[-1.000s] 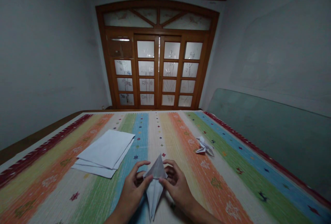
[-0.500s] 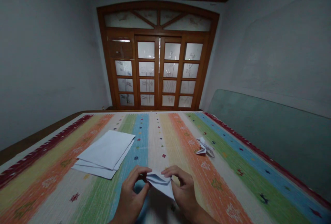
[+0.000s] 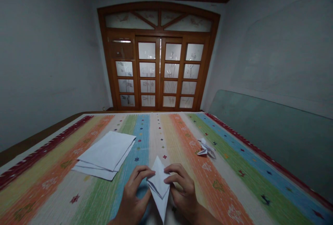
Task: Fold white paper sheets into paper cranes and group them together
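Observation:
A folded piece of white paper (image 3: 159,183) is held between my two hands, low in the middle of the view. It has a long diamond shape with one tip pointing away and the other toward me, and a loose V-shaped flap shows on its upper face. My left hand (image 3: 135,190) pinches its left edge between fingers and thumb. On the right edge, my right hand (image 3: 183,188) grips with its fingers on top; its thumb is partly hidden. Farther off to the right lies a small folded paper figure (image 3: 206,147).
A stack of white paper sheets (image 3: 106,152) lies to the left on a striped, patterned tablecloth (image 3: 166,128). Beyond the table stand wooden doors with glass panes (image 3: 159,72). A pale green board or chair back (image 3: 260,124) runs along the right side.
The folded paper has opened out from a bunched, tilted shape into a long flat diamond. Both hands stay on its sides, with the fingers slightly shifted. The stack and paper figure have not moved.

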Tool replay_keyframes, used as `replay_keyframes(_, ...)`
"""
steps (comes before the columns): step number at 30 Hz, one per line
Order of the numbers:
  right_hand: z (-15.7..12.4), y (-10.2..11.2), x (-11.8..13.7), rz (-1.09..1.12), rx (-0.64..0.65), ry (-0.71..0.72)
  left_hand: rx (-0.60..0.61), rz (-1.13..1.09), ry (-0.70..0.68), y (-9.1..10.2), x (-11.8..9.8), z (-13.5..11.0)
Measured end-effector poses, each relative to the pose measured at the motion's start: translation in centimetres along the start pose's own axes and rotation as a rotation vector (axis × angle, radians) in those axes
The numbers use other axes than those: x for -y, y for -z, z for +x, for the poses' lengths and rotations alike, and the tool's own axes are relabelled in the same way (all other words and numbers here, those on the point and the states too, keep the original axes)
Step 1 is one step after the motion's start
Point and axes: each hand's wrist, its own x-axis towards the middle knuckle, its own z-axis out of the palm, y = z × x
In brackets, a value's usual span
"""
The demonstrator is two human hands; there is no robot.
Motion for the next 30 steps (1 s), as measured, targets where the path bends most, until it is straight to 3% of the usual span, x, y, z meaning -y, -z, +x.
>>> replay_keyframes(8,-0.9,0.1,-0.7,-0.039,0.022,-0.026,0.05,0.038,-0.044,0.0,0.5,-0.5)
replay_keyframes(18,-0.8,-0.2,-0.7,-0.023,-0.003,-0.08,0.018,0.069,-0.079,-0.1,0.8,-0.4)
replay_keyframes(30,-0.1,-0.5,0.3,0.079,0.059,-0.28,0.027,0.103,-0.261,0.3,0.9,-0.9)
